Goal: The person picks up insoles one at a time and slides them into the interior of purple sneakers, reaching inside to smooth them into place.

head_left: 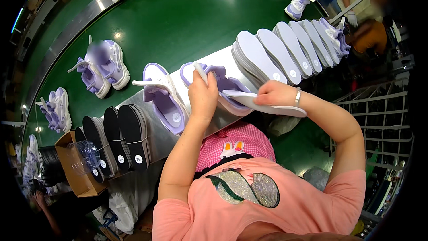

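My left hand grips the tongue of a shoe at the bench; my right hand pinches an insole, its tip at the shoe's opening. I'm likely feeding it in, so the next push calls for the tongue held clear and the insole straight.

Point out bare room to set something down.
Widest: the green surface between the middle-left shoe pair and the pale insoles. A narrow strip of metal table shows between the black insoles and the unheld shoe on it. Crowded: the table's right end under pale insoles, and around the left hand and right hand.
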Demonstrator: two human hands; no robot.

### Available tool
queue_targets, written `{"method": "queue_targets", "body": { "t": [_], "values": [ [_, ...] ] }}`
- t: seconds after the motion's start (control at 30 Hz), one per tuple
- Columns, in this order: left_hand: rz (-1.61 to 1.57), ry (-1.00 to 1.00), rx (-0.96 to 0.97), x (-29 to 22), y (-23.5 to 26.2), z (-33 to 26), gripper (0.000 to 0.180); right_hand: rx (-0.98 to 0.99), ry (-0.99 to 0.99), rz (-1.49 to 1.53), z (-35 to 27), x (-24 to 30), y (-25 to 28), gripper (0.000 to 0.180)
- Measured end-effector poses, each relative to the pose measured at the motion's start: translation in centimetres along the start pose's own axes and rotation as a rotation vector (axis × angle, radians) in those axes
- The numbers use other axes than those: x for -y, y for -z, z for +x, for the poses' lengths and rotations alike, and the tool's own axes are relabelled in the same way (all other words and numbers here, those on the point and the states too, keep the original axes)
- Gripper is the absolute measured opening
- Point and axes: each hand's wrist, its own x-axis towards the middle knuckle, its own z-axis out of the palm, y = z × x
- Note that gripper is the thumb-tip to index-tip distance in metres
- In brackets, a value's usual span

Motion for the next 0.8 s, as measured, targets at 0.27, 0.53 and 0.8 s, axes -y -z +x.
{"method": "queue_targets", "body": {
  "t": [0.27,0.53,0.8],
  "values": [
    [0.105,-0.042,-0.087,1.4,0.0,-1.3,0.027,-0.439,0.411,-0.784,4.2,1.8,-4.9,0.017],
    [0.118,-0.051,-0.084,2.5,0.5,-0.5,0.03,-0.209,0.189,-0.881,0.2,3.3,-2.0,0.018],
    [0.08,-0.097,-0.095,2.7,0.4,-0.6,0.029,-0.132,0.41,-1.026,7.1,2.6,-5.2,0.014]
  ]
}}
